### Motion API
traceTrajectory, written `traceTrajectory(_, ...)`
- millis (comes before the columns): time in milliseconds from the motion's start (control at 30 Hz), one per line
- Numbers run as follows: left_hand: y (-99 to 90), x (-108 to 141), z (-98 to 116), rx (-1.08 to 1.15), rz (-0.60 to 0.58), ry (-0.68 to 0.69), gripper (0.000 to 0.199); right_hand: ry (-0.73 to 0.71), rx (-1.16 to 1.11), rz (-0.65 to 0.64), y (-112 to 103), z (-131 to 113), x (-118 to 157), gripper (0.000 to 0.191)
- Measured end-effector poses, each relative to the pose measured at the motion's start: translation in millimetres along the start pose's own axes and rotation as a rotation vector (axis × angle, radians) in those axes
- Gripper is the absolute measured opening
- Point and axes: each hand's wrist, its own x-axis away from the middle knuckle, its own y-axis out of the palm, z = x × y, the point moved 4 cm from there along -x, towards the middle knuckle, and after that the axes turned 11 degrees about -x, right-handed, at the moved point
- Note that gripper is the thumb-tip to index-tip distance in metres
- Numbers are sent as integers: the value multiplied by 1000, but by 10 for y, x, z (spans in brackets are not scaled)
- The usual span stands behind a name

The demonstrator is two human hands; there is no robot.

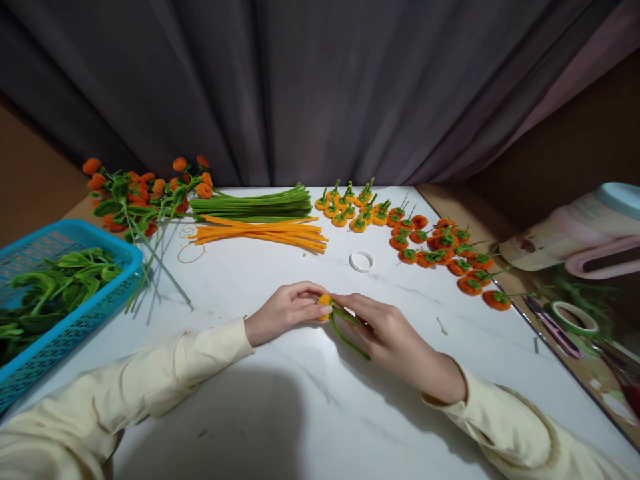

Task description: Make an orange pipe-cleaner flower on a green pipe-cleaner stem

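Note:
Between my two hands, above the middle of the white table, is a small yellow-orange pipe-cleaner flower head (325,308). My left hand (290,308) pinches it between thumb and fingers. A green pipe cleaner (349,339) trails from the flower head toward the lower right. My right hand (387,330) is closed at the flower's right side, its fingertips on the green pipe cleaner where it meets the flower; part of the grip is hidden behind the fingers.
Bundles of green pipe cleaners (260,204) and orange pipe cleaners (260,233) lie behind. Yellow flower heads (357,223) and orange flower heads (470,285) sit right. A white tape ring (361,261) lies near. Left are a blue basket (75,327) and stemmed flowers (137,193); pliers (555,327) lie right.

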Motion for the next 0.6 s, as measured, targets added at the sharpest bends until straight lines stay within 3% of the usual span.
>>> traceTrajectory(100, -11, 4, 19, -42, -4, 60, 36, 189, -108, -27, -41, 76, -4, 22)
traceTrajectory(200, -11, 10, 39, -61, -16, 104, 32, 273, -263, -73, -64, 73, -13, 18)
traceTrajectory(367, 28, 23, 39, -40, -88, 92, 34, 426, -386, -128, -52, 49, -60, 31)
traceTrajectory(600, 30, 33, 0, -104, -80, 59, 37, 230, 9, -182, 18, 1, -151, 27)
